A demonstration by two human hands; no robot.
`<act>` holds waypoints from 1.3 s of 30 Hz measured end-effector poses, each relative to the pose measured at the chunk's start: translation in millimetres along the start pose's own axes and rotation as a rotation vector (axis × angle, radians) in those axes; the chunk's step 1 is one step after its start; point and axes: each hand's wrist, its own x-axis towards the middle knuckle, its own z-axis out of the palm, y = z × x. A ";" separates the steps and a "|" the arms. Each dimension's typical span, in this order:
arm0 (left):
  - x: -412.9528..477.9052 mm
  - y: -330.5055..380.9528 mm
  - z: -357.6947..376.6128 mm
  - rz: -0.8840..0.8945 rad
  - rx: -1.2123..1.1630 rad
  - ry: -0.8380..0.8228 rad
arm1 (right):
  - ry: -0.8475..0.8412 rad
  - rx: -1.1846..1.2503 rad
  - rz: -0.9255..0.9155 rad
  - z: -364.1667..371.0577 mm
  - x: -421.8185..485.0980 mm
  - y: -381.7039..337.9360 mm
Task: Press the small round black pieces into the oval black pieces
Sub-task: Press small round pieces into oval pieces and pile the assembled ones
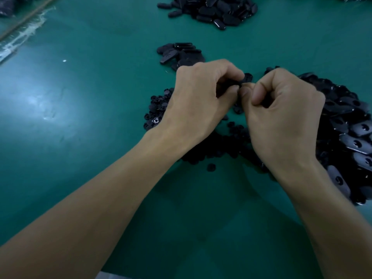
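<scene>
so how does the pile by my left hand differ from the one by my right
The round-piece pile by the left hand holds small round pieces; the oval-piece pile by the right hand holds bigger flat ovals with a hole, heaped wider. Both are black, on the green table.

No text, label, brand, number or sign can be read anywhere in this view. The nearest thing to a marking is a small curved figure moulded into the face of each of the oval black pieces (360, 127) heaped at the right (a hooked shape, too small and dark to read as a letter or digit).
</scene>
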 end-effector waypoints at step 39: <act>7.9 -6.0 -11.3 -0.243 -0.403 -0.205 | -0.282 0.605 0.256 -5.8 15.8 26.0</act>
